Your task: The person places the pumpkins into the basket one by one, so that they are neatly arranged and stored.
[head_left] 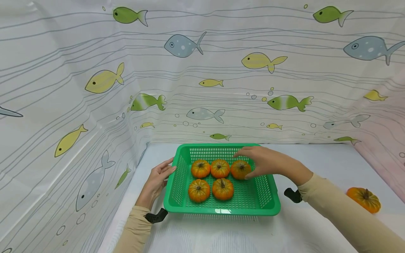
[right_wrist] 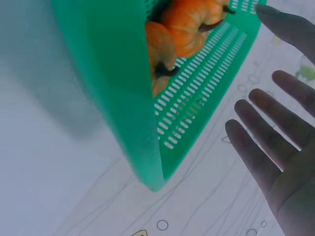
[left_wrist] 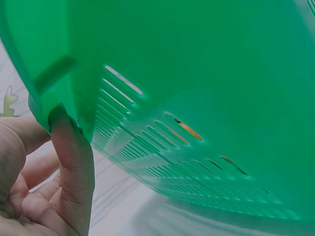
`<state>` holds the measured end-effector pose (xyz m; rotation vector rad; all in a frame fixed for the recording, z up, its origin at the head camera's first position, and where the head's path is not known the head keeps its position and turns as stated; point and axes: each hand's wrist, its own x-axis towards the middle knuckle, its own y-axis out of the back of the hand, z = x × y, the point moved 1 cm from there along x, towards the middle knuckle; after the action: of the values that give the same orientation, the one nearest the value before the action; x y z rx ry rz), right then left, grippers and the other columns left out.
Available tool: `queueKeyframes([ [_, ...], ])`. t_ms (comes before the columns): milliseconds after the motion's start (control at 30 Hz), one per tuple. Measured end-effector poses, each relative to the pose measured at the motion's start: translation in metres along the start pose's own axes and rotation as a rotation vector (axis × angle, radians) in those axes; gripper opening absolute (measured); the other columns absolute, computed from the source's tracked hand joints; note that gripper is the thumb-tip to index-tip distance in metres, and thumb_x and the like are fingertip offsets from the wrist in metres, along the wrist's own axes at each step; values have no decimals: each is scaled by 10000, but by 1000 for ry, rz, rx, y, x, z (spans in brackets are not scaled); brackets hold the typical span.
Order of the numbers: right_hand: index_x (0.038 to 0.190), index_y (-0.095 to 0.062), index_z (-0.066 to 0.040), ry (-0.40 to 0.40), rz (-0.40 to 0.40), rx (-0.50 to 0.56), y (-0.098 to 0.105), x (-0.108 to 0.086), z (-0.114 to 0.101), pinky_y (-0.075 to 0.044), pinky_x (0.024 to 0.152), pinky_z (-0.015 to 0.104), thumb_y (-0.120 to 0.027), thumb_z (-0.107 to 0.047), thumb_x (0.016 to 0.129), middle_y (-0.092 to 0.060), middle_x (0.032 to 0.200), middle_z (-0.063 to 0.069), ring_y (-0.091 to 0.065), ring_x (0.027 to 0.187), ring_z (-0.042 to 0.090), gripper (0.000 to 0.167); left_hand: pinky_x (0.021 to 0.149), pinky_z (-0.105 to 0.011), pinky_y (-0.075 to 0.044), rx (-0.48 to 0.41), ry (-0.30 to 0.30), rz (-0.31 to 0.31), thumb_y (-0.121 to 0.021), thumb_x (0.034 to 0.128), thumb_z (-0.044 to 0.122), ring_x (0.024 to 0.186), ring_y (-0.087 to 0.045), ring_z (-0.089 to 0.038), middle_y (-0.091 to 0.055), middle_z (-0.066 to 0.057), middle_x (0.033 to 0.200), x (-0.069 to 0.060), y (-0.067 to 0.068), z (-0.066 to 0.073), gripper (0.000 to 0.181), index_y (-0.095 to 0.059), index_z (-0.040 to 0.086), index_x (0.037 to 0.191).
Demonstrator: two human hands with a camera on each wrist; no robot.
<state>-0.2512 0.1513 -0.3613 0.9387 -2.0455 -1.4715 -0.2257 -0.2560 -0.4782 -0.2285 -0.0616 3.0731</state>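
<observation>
A green plastic basket (head_left: 221,211) with slotted walls holds several small orange pumpkins (head_left: 223,189) in two rows. At its left side, my left hand (head_left: 159,177) grips the rim; the left wrist view shows curled fingers (left_wrist: 74,167) against the green rim. My right hand (head_left: 264,160) is over the basket's right part, close to the rightmost back pumpkin (head_left: 240,170), and partly covers the right rim. In the right wrist view its fingers (right_wrist: 261,135) are spread and hold nothing.
One more orange pumpkin (head_left: 364,199) lies on the white table (head_left: 316,158) to the right, beside my right sleeve (head_left: 345,211). A white fish-print curtain (head_left: 234,105) stands behind the table and along both sides.
</observation>
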Motion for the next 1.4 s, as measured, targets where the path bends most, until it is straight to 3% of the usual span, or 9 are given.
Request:
queueKeyframes([
  [567, 1399, -625, -172, -109, 92, 30, 9, -47, 26, -557, 1022, 586, -911, -339, 788, -638, 1426, 86, -611, 1300, 352, 695, 698, -235, -626, 8, -11, -12, -653, 1035, 180, 826, -719, -39, -705, 90, 1029, -1, 1, 1, 612, -405, 121, 1592],
  [833, 1394, -624, -161, -164, 132, 64, 9, -71, 45, -622, 875, 488, -927, -377, 767, -673, 1343, 61, -653, 1155, 283, 730, 700, -247, -628, -3, 0, 0, -658, 1032, 170, 829, -718, -49, -710, 93, 1020, -1, 0, 1, 608, -414, 118, 1586],
  [1033, 1374, -631, -166, -208, 188, 58, 8, -90, 57, -618, 871, 500, -937, -324, 749, -677, 1340, 41, -660, 1156, 293, 714, 709, -255, -631, -2, -1, 0, -656, 1032, 169, 829, -726, -52, -712, 92, 1020, -1, 0, 1, 607, -414, 116, 1586],
  [1167, 1366, -629, -169, -219, 220, 60, 7, -105, 66, -616, 877, 499, -939, -374, 748, -675, 1344, 43, -670, 1144, 301, 722, 716, -256, -634, 4, -3, 1, -658, 1032, 172, 836, -730, -53, -712, 94, 1018, -1, 0, 1, 606, -417, 116, 1585],
  [1400, 1370, -613, -140, -277, 255, 74, 1, -134, 83, -624, 870, 526, -938, -446, 735, -666, 1346, 135, -680, 1136, 369, 776, 719, -253, -632, 6, -5, 4, -664, 1029, 176, 845, -728, -54, -711, 91, 1023, -2, 0, 1, 604, -426, 116, 1580],
])
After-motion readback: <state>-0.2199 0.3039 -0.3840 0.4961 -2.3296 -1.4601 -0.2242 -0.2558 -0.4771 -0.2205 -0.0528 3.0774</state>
